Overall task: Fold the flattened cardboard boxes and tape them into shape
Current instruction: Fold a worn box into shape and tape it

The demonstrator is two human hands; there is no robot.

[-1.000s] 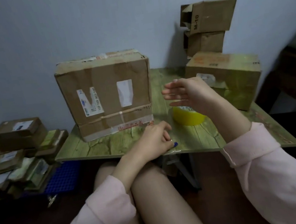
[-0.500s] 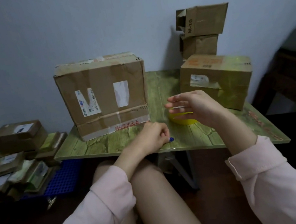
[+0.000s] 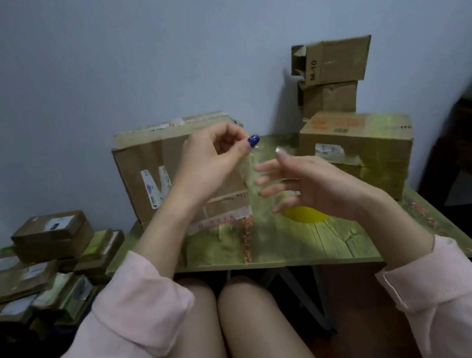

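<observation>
Boxes [image 3: 147, 167] crowd green table [image 3: 315, 243] against wall [image 3: 148, 54]; left grip [image 3: 211, 162] pinches tape [image 3: 248, 174], right grip [image 3: 313, 184] loose.

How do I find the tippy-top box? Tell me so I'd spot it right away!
Look at the green table; at its far right corner a pile of boxes rises against the wall. The top box is the highest one in that pile. Only it has "M-10" printed on its side, and the flaps at its left end stand open.
</observation>
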